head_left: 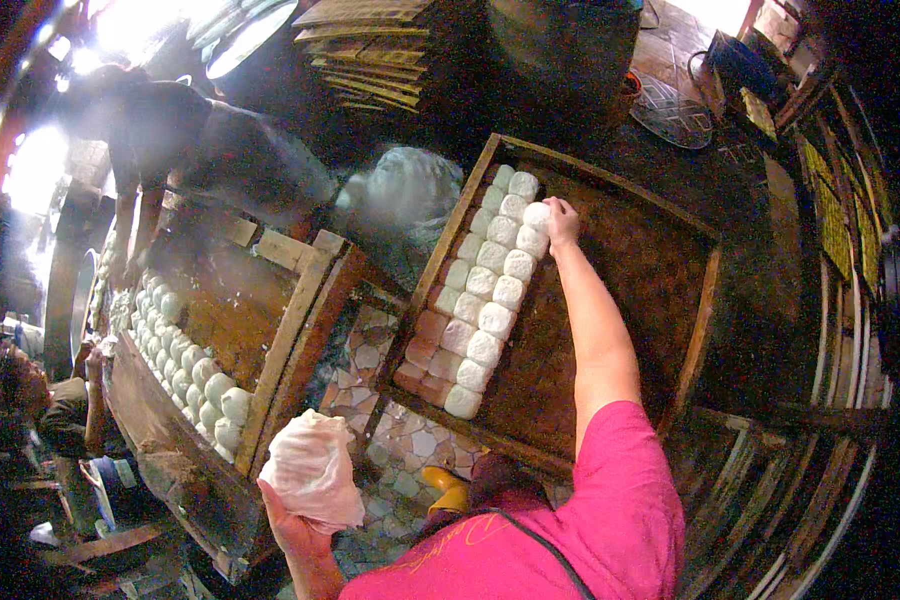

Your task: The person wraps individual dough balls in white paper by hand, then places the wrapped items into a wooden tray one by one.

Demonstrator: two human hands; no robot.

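Rows of soft white blocks (485, 283), rounded like small cakes of tofu, fill the left side of a shallow wooden tray (630, 290). At the far end of the rightmost row, my right hand (562, 222) has its fingers closed around one white block (536, 215); the fingertips are partly hidden. My left hand (300, 530) grips a folded, wrinkled bundle of white cloth (313, 470) from below, away from the tray and close to the wooden table's corner.
A wooden table (315, 300) on the left bears several round white lumps (205, 380). Another person (45, 400) works at its left edge, and a second stands beyond it. A pale, plastic-looking bundle (400, 190) sits behind the tray. Stacked boards (365, 45) lie at the back.
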